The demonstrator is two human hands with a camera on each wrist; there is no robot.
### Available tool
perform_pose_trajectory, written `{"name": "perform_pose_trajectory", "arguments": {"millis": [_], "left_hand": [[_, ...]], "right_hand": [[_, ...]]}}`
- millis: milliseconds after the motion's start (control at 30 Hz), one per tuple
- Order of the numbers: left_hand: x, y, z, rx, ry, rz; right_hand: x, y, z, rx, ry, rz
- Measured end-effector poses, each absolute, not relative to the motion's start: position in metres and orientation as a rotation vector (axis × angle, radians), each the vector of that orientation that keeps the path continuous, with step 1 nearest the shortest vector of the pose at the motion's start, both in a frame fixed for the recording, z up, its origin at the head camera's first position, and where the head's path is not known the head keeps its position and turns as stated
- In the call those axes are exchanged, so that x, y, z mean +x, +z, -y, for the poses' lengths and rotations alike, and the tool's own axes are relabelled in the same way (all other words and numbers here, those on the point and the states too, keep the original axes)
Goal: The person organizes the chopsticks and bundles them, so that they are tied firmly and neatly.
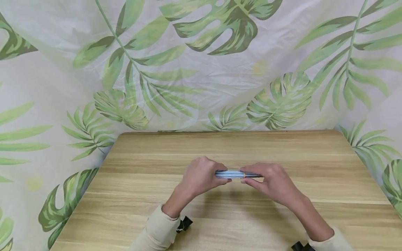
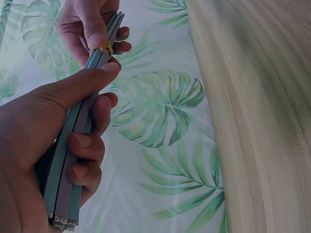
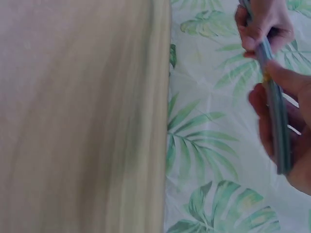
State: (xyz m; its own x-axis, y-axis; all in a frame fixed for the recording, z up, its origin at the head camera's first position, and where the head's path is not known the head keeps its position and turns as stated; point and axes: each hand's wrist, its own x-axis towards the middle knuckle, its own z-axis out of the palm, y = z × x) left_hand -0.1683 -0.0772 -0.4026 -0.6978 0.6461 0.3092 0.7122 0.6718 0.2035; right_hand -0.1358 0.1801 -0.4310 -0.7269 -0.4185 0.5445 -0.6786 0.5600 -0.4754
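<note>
A slim bundle of chopsticks (image 1: pixel 230 174), pale blue and grey with tapering tips, is held level above the table between both hands. My left hand (image 1: pixel 199 176) grips the thicker half, its thumb laid along the sticks (image 2: pixel 63 189) and its fingers curled beneath in the left wrist view. The thin ends are in my right hand (image 1: pixel 276 183), pinched between thumb and fingers. A yellow rubber band (image 2: pixel 106 48) circles the bundle right by the right fingertips. Square, patterned butt ends show below the left palm. In the right wrist view the bundle (image 3: pixel 279 126) is blurred.
A wood-grain table (image 1: pixel 141 188) spreads under the hands. Behind and beside it hangs a white cloth (image 1: pixel 220 76) printed with green leaves. A black camera mount (image 1: pixel 184 225) sits at the left cuff, and another (image 1: pixel 302 246) at the right.
</note>
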Motion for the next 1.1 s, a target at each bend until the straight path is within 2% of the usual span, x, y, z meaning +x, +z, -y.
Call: {"name": "perform_pose_trajectory", "arguments": {"millis": [200, 667, 1100], "left_hand": [[-0.171, -0.402, 0.079, -1.104, -0.495, 2.714], [-0.168, -0.4, 0.08, -1.05, -0.458, 2.693], [-0.167, -0.402, 0.077, -1.073, -0.502, 2.728]], "right_hand": [[-0.135, -0.424, -0.188, 0.844, 1.08, 2.56], [-0.137, -0.437, -0.177, 0.865, 1.128, 2.302], [-0.134, -0.434, -0.175, 0.827, 0.976, 2.398]]}}
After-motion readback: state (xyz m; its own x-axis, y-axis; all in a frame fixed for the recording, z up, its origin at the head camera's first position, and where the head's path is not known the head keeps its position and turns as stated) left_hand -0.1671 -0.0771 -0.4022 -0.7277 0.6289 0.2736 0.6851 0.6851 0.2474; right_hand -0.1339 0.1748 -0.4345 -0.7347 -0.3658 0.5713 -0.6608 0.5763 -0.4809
